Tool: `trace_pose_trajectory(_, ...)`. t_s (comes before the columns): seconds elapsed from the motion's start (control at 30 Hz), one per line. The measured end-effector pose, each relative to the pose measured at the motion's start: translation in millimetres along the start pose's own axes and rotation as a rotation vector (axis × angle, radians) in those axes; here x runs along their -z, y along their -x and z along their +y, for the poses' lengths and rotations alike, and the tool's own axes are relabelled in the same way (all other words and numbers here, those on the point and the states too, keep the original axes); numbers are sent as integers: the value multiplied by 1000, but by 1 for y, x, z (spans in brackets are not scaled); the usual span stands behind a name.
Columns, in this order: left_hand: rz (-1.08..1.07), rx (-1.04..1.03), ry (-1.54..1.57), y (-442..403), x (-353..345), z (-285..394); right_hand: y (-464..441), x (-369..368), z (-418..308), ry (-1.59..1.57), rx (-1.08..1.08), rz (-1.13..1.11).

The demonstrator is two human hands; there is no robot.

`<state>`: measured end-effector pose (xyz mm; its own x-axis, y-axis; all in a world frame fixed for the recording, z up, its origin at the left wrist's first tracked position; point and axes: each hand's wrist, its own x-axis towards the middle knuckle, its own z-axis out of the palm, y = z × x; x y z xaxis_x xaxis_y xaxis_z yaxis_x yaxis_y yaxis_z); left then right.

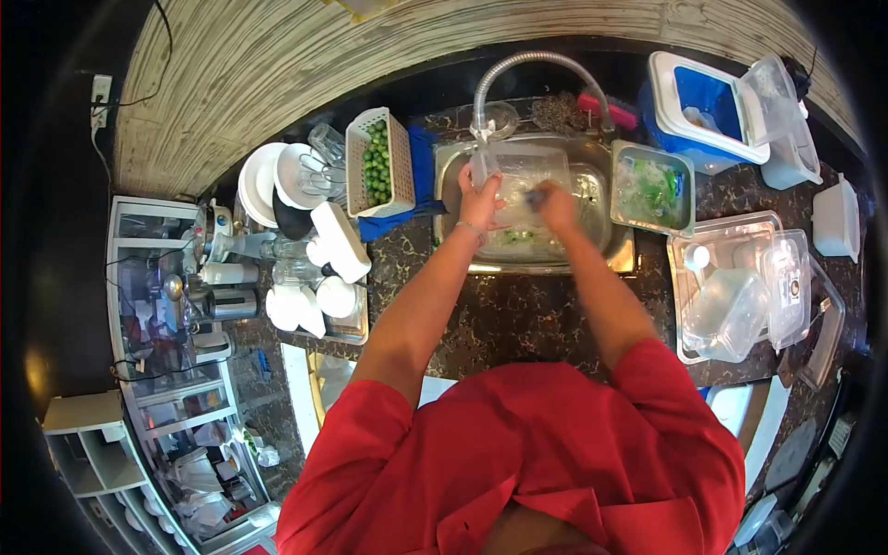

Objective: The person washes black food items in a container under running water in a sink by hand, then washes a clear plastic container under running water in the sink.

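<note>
A clear plastic container (538, 159) lies tilted in the metal sink (597, 199). My left hand (478, 202) is closed on its left edge, below the faucet spout. My right hand (556, 209) is over the container, smeared by motion. Its fingers are closed round a small dark thing (534, 197), too blurred to name. Above the sink arches a flexible metal faucet (541, 55). Soapy water and green bits fill a metal pan (653, 190) at the sink's right edge.
Left of the sink stand a basket of green limes (376, 162) on a blue cloth (423, 166) and stacked white dishes (261, 185). To the right are a blue-and-white cooler (698, 111) and a metal tray (684, 305) with clear containers (726, 314).
</note>
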<state>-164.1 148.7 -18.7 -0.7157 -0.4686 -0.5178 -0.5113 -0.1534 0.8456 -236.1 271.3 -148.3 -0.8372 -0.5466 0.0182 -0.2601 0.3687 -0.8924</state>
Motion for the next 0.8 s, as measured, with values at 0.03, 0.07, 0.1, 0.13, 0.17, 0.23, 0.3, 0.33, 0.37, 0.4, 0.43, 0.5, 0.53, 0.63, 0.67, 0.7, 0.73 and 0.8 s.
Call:
trace_pose_trajectory(0.03, -24, 40, 48, 11, -1, 3, -5, 3, 22, -22, -219, 261)
trace_pose_trajectory(0.07, -52, 70, 100, 13, -4, 8, -13, 10, 21, -41, -432, 527)
trace_pose_trajectory(0.1, -69, 93, 112, 6, -7, 0, -17, 2, 14, -45, -429, 529)
trace_pose_trajectory(0.13, -69, 93, 109, 3, -10, -4, -19, -17, 4, -47, -283, 358)
trace_pose_trajectory(0.17, -81, 73, 82, -1, -12, -6, -21, -30, -12, -48, -133, 189)
trace_pose_trajectory(0.23, -91, 72, 173, -16, -4, -16, -12, -25, -58, -95, -81, 107)
trace_pose_trajectory(0.3, -61, 100, 159, -4, 1, -11, -12, -16, -65, -511, -186, -23)
trace_pose_trajectory(0.33, -45, 114, 147, 0, 0, -4, -25, -21, -44, -514, -179, -26)
trace_pose_trajectory(0.37, -39, 113, 147, 5, -2, -2, -38, -42, -12, -210, -245, -1)
trace_pose_trajectory(0.4, -41, 91, 102, 8, -4, -2, -40, -43, -20, 94, -303, 25)
trace_pose_trajectory(0.43, -43, 67, 58, 8, -5, 0, -35, -54, -31, -217, -219, -120)
trace_pose_trajectory(0.5, -6, 101, 118, -7, 10, -3, -34, -54, -40, -407, -124, -157)
trace_pose_trajectory(0.53, 23, 140, 178, -11, 18, -9, -29, -56, -42, -593, -38, -188)
trace_pose_trajectory(0.63, 27, 128, 98, 8, 13, 3, -34, -64, -23, -281, -68, 65)
trace_pose_trajectory(0.67, 11, 88, 33, 8, 10, 3, -30, -52, -44, -612, -264, -75)
trace_pose_trajectory(0.7, 12, 94, 39, 3, 14, -1, -13, -48, -64, -590, -39, -118)
trace_pose_trajectory(0.73, 4, 52, 153, -7, 21, -7, -2, -45, -65, -586, -43, -124)
trace_pose_trajectory(0.8, -3, 8, 275, -8, 32, -2, 12, -36, -55, -393, 227, -148)
